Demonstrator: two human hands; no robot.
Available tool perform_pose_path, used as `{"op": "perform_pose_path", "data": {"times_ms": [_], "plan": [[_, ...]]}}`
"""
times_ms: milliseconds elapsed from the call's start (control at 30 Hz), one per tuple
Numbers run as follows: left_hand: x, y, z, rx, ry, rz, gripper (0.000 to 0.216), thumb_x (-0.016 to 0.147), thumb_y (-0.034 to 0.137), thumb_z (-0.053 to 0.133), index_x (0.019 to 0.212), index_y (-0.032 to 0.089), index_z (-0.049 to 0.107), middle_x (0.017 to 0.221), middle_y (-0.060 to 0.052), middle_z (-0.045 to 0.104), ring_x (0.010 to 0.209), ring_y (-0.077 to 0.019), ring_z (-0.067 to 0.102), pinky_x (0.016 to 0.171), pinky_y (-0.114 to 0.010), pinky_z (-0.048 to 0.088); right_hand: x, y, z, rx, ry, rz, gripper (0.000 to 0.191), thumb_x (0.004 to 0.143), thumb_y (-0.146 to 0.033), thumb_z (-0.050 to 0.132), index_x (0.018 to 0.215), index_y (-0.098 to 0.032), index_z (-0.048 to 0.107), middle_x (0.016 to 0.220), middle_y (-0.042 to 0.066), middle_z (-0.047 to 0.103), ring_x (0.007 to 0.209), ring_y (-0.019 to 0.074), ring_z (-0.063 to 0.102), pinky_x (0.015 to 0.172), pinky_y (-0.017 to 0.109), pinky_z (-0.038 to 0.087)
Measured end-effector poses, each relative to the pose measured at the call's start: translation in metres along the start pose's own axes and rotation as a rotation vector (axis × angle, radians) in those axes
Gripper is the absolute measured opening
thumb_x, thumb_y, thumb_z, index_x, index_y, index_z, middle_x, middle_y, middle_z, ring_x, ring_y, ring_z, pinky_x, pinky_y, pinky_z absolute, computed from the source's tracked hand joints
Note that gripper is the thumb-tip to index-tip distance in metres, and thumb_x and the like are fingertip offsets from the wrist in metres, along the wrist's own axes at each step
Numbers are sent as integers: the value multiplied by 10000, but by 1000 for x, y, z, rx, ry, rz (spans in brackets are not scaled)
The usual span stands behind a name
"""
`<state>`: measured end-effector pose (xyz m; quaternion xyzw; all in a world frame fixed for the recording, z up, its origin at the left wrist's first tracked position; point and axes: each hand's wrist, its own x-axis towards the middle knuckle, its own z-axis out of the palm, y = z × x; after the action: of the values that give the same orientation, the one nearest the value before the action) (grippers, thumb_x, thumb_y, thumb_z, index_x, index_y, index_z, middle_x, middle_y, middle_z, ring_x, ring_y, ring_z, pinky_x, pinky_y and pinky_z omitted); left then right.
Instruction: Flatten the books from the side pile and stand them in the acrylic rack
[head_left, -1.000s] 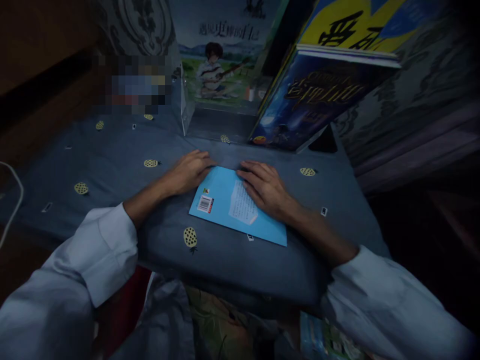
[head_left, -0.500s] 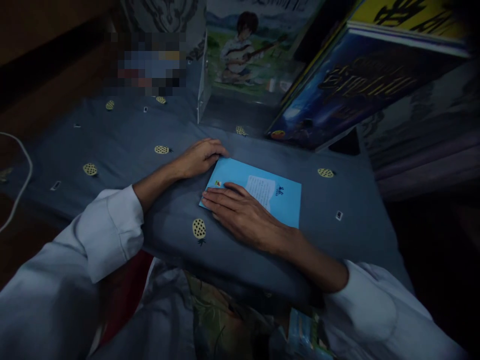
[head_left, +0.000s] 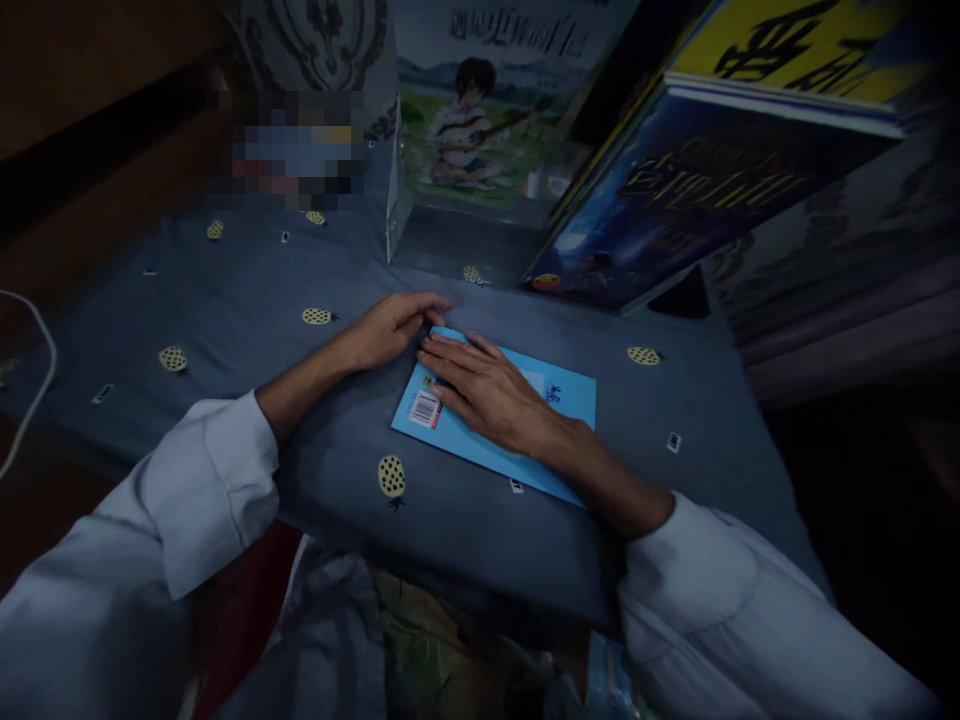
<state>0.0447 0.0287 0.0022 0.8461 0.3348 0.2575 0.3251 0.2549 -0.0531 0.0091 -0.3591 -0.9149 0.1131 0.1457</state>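
Lying on the pineapple-print cloth: a slim light-blue paperback (head_left: 574, 398), apparently shut, back cover up, set at a slant between the person's forearms.
Barcode end: the barcode (head_left: 425, 409) shows at the near left corner; the pale text panel (head_left: 534, 382) is mostly hidden under the hand.
Right hand (head_left: 484, 395): palm down across the cover, fingers stretched toward the far left corner, the middle ones close together and the outer ones a little apart, clamped on nothing.
Left hand (head_left: 390, 325): just beside that far left corner, fingers loosely bent with a gap between them; whether a tip touches the paperback I cannot tell.
Progress: judging by how it lies, the paperback is laid flat and the hand contact is under way; how much is left cannot be told.
Cloth (head_left: 247, 295): blue-grey, slightly rumpled, spread beneath everything.
Clear stand (head_left: 450, 238): beyond the hands, holding a guitar-player book (head_left: 465, 150) upright.
Dark-blue book (head_left: 637, 220): leaning to the right of it, gold lettering, a yellow book (head_left: 817, 55) rising behind.
White cable (head_left: 49, 340): at the far left.
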Motion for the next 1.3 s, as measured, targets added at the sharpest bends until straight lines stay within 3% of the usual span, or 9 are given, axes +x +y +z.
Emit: {"op": "perform_pose_path", "data": {"times_ms": [267,433,533,633,700,800,1000,1167,1300], "plan": [[-4,10,-1,78,18,22,425,963,143,387,1331,97,594,1203,-110,732,1122,-185,680,1019,-356,520,3,-1,0,-2,43,86,465,1026,-333,476,1455,-165,544,1542,161,514,1460,323,444,1208,633,310],[-12,20,-1,229,-1,28,435,1002,199,382,1404,129,533,1293,-110,701,1246,-214,626,1086,-404,477,1,4,2,9,144,144,435,993,-249,472,1405,-191,598,1484,154,580,1391,323,529,1187,647,334],[-22,26,3,292,-83,-2,479,1053,303,335,1500,158,425,1492,-122,561,1402,-220,508,1155,-404,412,1,8,4,21,185,164,430,970,-190,450,1356,-184,641,1431,154,626,1330,310,588,1179,628,357],[-37,31,10,390,-207,-13,588,1068,415,337,1587,149,262,1659,-149,310,1563,-247,229,1241,-437,273,1,10,7,26,209,166,439,958,-176,463,1356,-216,643,1406,129,651,1321,299,597,1165,622,380],[-48,37,13,460,-276,-2,682,1064,477,344,1616,127,149,1694,-173,174,1588,-263,85,1267,-470,187,1,10,9,25,222,166,447,953,-173,476,1364,-240,639,1409,110,652,1332,293,588,1163,620,383],[-67,47,16,537,-332,3,737,1063,523,328,1626,122,71,1702,-185,89,1588,-266,20,1272,-487,135,1,10,10,15,225,164,430,957,-172,477,1344,-227,654,1416,115,646,1331,288,590,1163,604,390],[-90,63,15,614,-290,21,655,1068,483,345,1602,129,207,1679,-189,207,1583,-268,120,1262,-486,204,3,4,7,-37,202,174,396,984,-173,444,1312,-182,666,1419,148,638,1373,296,554,1151,604,399],[-58,56,11,614,-288,0,597,1072,409,322,1552,55,295,1653,-218,277,1573,-290,175,1237,-489,286,6,-1,4,-100,126,210,429,1013,-171,390,1376,-114,612,1454,176,603,1431,289,489,1203,567,342],[-33,52,14,652,-250,15,561,1058,353,336,1492,0,366,1600,-248,373,1559,-304,224,1235,-476,309,0,0,0,-96,52,271,491,1029,-226,391,1478,-53,488,1544,215,487,1492,291,398,1230,563,299]]}}
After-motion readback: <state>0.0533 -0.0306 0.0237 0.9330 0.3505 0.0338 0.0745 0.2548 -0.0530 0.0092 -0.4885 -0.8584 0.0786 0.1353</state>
